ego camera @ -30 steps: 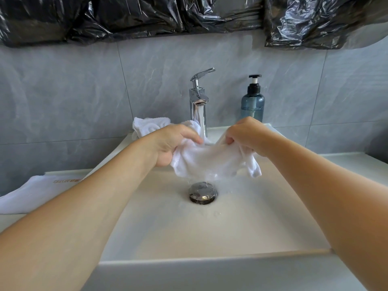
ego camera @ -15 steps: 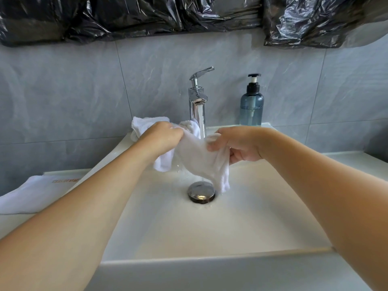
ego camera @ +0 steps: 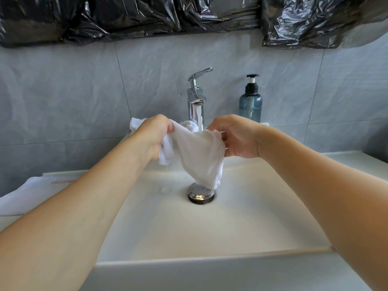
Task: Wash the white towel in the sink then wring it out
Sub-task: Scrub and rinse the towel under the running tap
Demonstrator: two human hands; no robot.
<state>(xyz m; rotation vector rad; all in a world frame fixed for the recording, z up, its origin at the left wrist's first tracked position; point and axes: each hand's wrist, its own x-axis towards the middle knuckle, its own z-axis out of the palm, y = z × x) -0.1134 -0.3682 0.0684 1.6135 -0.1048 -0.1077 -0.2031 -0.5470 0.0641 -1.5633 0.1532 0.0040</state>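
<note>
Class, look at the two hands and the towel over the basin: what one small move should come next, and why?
Probably rub the two gripped parts together. The left hand and right hand both grip the white towel beside the tap; it hangs loose over the drain, untwisted, so wringing seems premature.

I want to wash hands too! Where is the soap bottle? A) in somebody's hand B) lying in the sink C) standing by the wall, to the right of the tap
C: the soap bottle stands upright against the wall, right of the tap, while both hands hold the towel over the sink.
</note>
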